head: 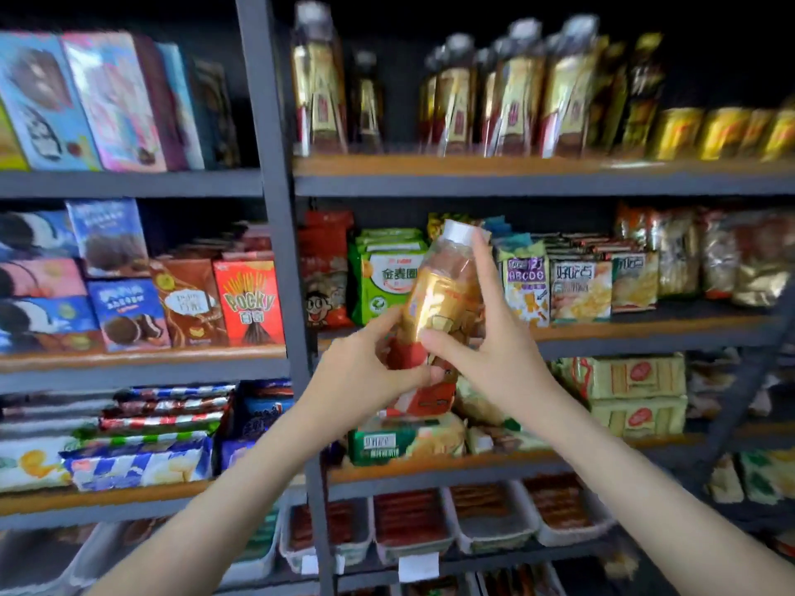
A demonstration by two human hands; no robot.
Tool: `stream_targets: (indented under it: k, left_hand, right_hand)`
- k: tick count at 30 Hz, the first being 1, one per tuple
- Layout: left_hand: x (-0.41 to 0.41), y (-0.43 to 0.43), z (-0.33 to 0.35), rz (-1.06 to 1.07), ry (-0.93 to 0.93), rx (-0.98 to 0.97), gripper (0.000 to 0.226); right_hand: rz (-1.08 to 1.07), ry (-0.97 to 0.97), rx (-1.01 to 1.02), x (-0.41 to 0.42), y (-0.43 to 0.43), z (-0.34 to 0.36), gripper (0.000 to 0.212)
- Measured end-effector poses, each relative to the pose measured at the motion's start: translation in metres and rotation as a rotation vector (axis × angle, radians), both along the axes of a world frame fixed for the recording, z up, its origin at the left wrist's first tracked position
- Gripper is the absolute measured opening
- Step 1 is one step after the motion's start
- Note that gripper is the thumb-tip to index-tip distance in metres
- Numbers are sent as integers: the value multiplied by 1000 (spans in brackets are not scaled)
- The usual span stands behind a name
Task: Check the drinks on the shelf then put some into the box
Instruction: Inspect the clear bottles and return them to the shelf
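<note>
Drink bottle (pixel 443 286), white cap, gold-and-red label: held tilted in mid-air before the snack shelf (pixel 623 333). Left hand (pixel 365 376), fingers curled round its lower half. Right hand (pixel 494 350), fingers clasping its upper body up to the cap. Similar bottles (pixel 516 96) stand on the top shelf (pixel 494 165), beside yellow cans (pixel 722 133).

Bottle (pixel 449 266), centre: clear glossy plastic, smooth white cap (pixel 461 231), shiny gold-and-red label (pixel 432 314). Shelf frame (pixel 275 208): matt dark-grey metal; shelf boards (pixel 473 165), 12 o'clock: brown wood-look. Snack boxes (pixel 249 303), 9 o'clock: glossy printed card; trays (pixel 413 548), 6 o'clock: translucent plastic.
</note>
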State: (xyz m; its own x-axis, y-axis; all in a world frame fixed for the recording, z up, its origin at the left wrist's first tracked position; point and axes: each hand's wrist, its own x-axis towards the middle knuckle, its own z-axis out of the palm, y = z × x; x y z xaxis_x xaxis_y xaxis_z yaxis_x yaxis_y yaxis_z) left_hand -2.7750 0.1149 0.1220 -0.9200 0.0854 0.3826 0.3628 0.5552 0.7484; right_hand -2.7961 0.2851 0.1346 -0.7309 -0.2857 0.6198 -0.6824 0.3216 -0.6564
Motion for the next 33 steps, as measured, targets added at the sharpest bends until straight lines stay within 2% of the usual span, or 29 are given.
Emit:
stream_targets:
  k: [2,4,6,8,11,14,16,22,25,33]
  left_hand:
    - [-17,-1,29,-118,76,218,69]
    - [-34,-3,58,-177,186,320,60]
    - [-51,-6,82,-73,355,213,51]
    - [-73,-11,101,117,570,15,44]
    - [-110,-21,127,362,777,-197,42]
    - [-146,-33,144,581,961,-420,48]
    - [-163,-42,147,667,985,-555,49]
    - [-189,-64,142,805,944,-805,49]
    - [-200,-65,146,821,939,-853,50]
    - [-217,-72,156,834,959,-905,55]
  right_hand:
    - [-17,101,-59,-16,5,30,102]
    - [-45,223,-136,-37,9,62,101]
    - [-88,409,-218,-61,13,92,100]
    - [-111,605,-297,-93,19,116,98]
    - [-132,785,-397,-143,24,144,95]
    - [-176,918,-386,-182,23,166,94]
    - [-202,914,-339,-199,23,174,91]
    - [-256,621,-20,-225,19,171,92]
    - [-313,513,91,-236,16,176,93]
    - [-464,445,319,-255,7,196,94]
